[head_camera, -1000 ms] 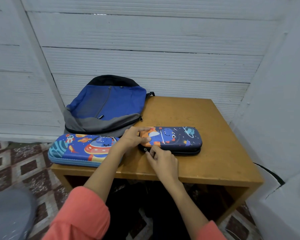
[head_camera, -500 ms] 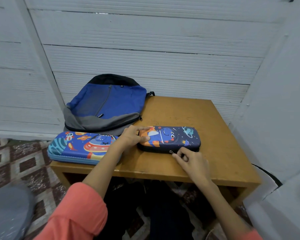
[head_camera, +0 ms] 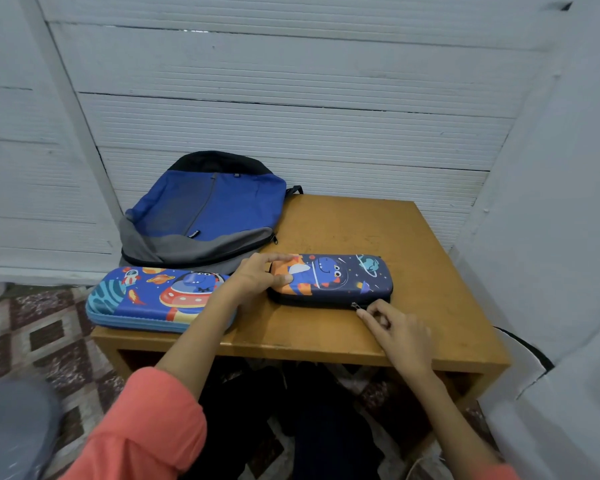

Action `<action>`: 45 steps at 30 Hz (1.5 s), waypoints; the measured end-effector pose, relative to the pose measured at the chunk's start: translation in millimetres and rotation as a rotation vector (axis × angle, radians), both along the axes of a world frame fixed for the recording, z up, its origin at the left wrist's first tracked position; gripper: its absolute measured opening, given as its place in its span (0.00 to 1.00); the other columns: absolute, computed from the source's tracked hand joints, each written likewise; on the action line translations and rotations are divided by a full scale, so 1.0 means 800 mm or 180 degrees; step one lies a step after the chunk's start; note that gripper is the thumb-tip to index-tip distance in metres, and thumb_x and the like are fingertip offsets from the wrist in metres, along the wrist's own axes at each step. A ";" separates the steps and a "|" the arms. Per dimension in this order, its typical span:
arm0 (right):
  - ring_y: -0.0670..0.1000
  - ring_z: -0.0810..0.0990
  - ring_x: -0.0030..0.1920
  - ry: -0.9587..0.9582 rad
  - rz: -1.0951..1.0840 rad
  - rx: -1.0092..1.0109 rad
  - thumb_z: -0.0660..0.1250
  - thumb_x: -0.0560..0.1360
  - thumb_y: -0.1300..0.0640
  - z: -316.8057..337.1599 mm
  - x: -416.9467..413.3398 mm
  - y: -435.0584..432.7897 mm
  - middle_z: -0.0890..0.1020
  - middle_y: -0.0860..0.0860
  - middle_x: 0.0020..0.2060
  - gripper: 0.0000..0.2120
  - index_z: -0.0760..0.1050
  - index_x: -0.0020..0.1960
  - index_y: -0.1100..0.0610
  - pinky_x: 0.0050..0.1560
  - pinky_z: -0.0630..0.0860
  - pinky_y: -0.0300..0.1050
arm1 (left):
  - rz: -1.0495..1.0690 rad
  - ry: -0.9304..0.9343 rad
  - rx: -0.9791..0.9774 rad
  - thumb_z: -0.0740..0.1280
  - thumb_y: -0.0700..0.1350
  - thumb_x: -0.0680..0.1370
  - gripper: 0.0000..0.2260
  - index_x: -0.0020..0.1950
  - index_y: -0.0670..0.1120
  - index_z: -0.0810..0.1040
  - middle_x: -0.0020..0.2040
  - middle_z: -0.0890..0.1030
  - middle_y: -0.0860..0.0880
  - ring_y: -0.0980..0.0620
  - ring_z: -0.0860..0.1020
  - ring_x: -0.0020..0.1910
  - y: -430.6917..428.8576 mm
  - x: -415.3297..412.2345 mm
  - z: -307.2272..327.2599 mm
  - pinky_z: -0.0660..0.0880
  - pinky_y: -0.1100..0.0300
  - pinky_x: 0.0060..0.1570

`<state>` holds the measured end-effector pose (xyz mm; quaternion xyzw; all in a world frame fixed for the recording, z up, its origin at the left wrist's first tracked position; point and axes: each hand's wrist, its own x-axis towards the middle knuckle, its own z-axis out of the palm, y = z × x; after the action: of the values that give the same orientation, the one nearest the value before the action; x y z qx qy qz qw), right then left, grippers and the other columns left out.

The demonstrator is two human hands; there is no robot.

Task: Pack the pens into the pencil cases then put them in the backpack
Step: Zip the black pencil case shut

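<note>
The dark pencil case [head_camera: 340, 278] lies flat on the desk [head_camera: 361, 223], picture side up. Its long axis runs left to right, between the two grips and parallel to the desk's near edge. The left grip [head_camera: 257, 277] holds its left end, with the thumb on the lid and the fingers curled over the far corner. The right grip [head_camera: 400, 327] sits at the near right corner of the case, fingers curled. Its fingertips are at the zip pull [head_camera: 355, 305], which points left along the near seam. Whether the pull is really pinched is too small to make out.

The light blue pencil case [head_camera: 153, 297] lies just left of the left grip, also lengthwise left to right. It is closed, and its left end reaches the desk's left edge. The left forearm crosses over its right end and hides that part.

The backpack [head_camera: 205, 209] lies flat beyond the left grip, its black top pointing away toward the wall. Its near edge sits just behind both cases, and a strap shows at its right side.

What is inside either case is hidden. How far the zip of the dark case is drawn cannot be read from the seam. The right sleeve is cut off at the bottom corner.
</note>
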<state>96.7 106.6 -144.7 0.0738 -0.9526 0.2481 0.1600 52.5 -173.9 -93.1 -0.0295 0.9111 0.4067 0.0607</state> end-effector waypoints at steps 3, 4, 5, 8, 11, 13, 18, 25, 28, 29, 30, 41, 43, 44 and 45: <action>0.45 0.75 0.31 0.0015 -0.0038 0.0031 0.64 0.74 0.37 0.001 0.000 -0.001 0.75 0.46 0.27 0.13 0.74 0.41 0.46 0.29 0.63 0.39 | 0.0025 -0.0106 0.0189 0.70 0.46 0.76 0.20 0.67 0.58 0.71 0.68 0.67 0.46 0.49 0.68 0.64 0.004 0.000 0.005 0.71 0.59 0.51; 0.45 0.75 0.31 -0.0022 -0.0025 0.0017 0.64 0.74 0.37 0.001 0.000 0.000 0.75 0.47 0.27 0.13 0.75 0.41 0.46 0.29 0.64 0.39 | 0.0045 -0.0157 0.0294 0.69 0.45 0.77 0.20 0.66 0.58 0.71 0.68 0.67 0.46 0.49 0.69 0.63 0.007 0.000 0.006 0.71 0.59 0.51; 0.45 0.75 0.32 -0.0050 -0.0009 -0.0016 0.64 0.74 0.37 0.000 -0.001 -0.002 0.75 0.47 0.27 0.13 0.75 0.41 0.46 0.30 0.65 0.40 | 0.0083 -0.0186 0.0414 0.68 0.44 0.77 0.19 0.66 0.57 0.71 0.67 0.68 0.46 0.49 0.70 0.62 0.008 0.001 0.006 0.72 0.59 0.51; 0.44 0.75 0.32 -0.0096 0.0014 -0.0069 0.64 0.74 0.37 0.001 -0.001 0.000 0.75 0.47 0.28 0.13 0.75 0.42 0.46 0.30 0.66 0.42 | 0.0215 0.0161 0.0163 0.67 0.42 0.77 0.20 0.68 0.50 0.71 0.69 0.68 0.45 0.48 0.69 0.66 0.029 0.009 0.007 0.69 0.59 0.59; 0.44 0.75 0.32 -0.0118 0.0013 -0.0084 0.64 0.74 0.37 0.002 -0.002 0.001 0.75 0.47 0.28 0.13 0.75 0.42 0.45 0.30 0.65 0.41 | 0.0087 0.0801 -0.1003 0.68 0.54 0.76 0.25 0.71 0.54 0.69 0.76 0.60 0.48 0.48 0.58 0.75 0.048 0.013 0.004 0.54 0.46 0.71; 0.43 0.75 0.32 -0.0142 0.0035 -0.0071 0.65 0.74 0.37 0.003 -0.002 0.001 0.75 0.47 0.28 0.12 0.75 0.42 0.45 0.30 0.64 0.39 | -0.0303 0.0786 -0.1166 0.66 0.62 0.74 0.29 0.74 0.58 0.64 0.79 0.54 0.51 0.50 0.51 0.77 0.061 0.013 0.004 0.44 0.40 0.72; 0.43 0.75 0.31 -0.0132 0.0040 -0.0100 0.65 0.74 0.37 0.003 -0.002 0.002 0.76 0.47 0.28 0.11 0.75 0.42 0.44 0.29 0.65 0.38 | -0.1351 0.0553 -0.1736 0.69 0.57 0.74 0.39 0.77 0.61 0.47 0.79 0.41 0.51 0.50 0.41 0.78 0.085 0.011 0.000 0.39 0.41 0.74; 0.43 0.75 0.31 -0.0144 0.0018 -0.0102 0.65 0.74 0.38 0.002 -0.003 0.002 0.76 0.47 0.28 0.12 0.75 0.42 0.45 0.28 0.63 0.38 | -0.1311 0.0688 -0.2042 0.66 0.51 0.78 0.36 0.77 0.62 0.46 0.79 0.43 0.52 0.50 0.43 0.78 0.087 0.014 -0.006 0.38 0.41 0.73; 0.43 0.75 0.32 -0.0190 0.0056 -0.0142 0.65 0.75 0.39 0.004 -0.002 0.002 0.76 0.47 0.29 0.11 0.75 0.41 0.45 0.28 0.62 0.36 | -0.1307 0.0650 -0.1990 0.67 0.50 0.78 0.36 0.77 0.62 0.47 0.79 0.43 0.52 0.50 0.43 0.78 0.088 0.013 -0.004 0.38 0.41 0.73; 0.43 0.75 0.32 -0.0183 0.0084 -0.0202 0.65 0.75 0.40 0.003 -0.001 0.002 0.75 0.47 0.29 0.11 0.75 0.41 0.46 0.29 0.62 0.36 | -0.1299 0.0652 -0.1981 0.67 0.49 0.78 0.36 0.77 0.62 0.47 0.79 0.44 0.52 0.50 0.43 0.78 0.088 0.013 -0.004 0.38 0.42 0.72; 0.44 0.75 0.32 -0.0166 0.0108 -0.0284 0.66 0.75 0.41 0.003 -0.001 0.003 0.75 0.48 0.28 0.11 0.74 0.40 0.46 0.29 0.62 0.37 | -0.1296 0.0649 -0.1977 0.67 0.49 0.78 0.36 0.77 0.62 0.47 0.79 0.44 0.52 0.50 0.43 0.78 0.089 0.013 -0.005 0.38 0.42 0.72; 0.44 0.68 0.27 0.0022 -0.0174 -0.1355 0.73 0.71 0.57 -0.006 -0.005 0.003 0.71 0.46 0.24 0.13 0.71 0.32 0.55 0.31 0.67 0.40 | -0.1287 0.0618 -0.1932 0.67 0.49 0.78 0.36 0.77 0.62 0.47 0.79 0.44 0.53 0.50 0.43 0.78 0.089 0.015 -0.004 0.37 0.42 0.72; 0.43 0.67 0.27 0.0060 -0.0227 -0.1436 0.73 0.70 0.58 -0.003 -0.004 0.002 0.70 0.46 0.24 0.13 0.71 0.31 0.56 0.30 0.65 0.37 | -0.1285 0.0625 -0.1935 0.67 0.49 0.78 0.36 0.77 0.62 0.47 0.79 0.44 0.52 0.50 0.43 0.78 0.088 0.015 -0.003 0.38 0.42 0.72; 0.43 0.67 0.27 0.0083 -0.0233 -0.1479 0.73 0.70 0.59 -0.003 -0.004 0.002 0.70 0.46 0.23 0.14 0.71 0.30 0.56 0.30 0.64 0.35 | -0.1288 0.0628 -0.1935 0.67 0.49 0.78 0.36 0.77 0.62 0.47 0.79 0.44 0.52 0.50 0.43 0.78 0.088 0.015 -0.003 0.38 0.42 0.72; 0.43 0.66 0.26 0.0093 -0.0246 -0.1510 0.73 0.70 0.59 -0.003 -0.004 0.001 0.70 0.46 0.23 0.14 0.71 0.30 0.56 0.29 0.64 0.35 | -0.1290 0.0631 -0.1930 0.67 0.49 0.78 0.36 0.77 0.62 0.48 0.79 0.44 0.52 0.50 0.43 0.78 0.089 0.015 -0.003 0.38 0.42 0.72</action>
<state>93.9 107.7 -146.8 0.0012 -0.8673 0.4575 0.1960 64.4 -102.9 -95.5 0.1742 0.9789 0.0993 0.0400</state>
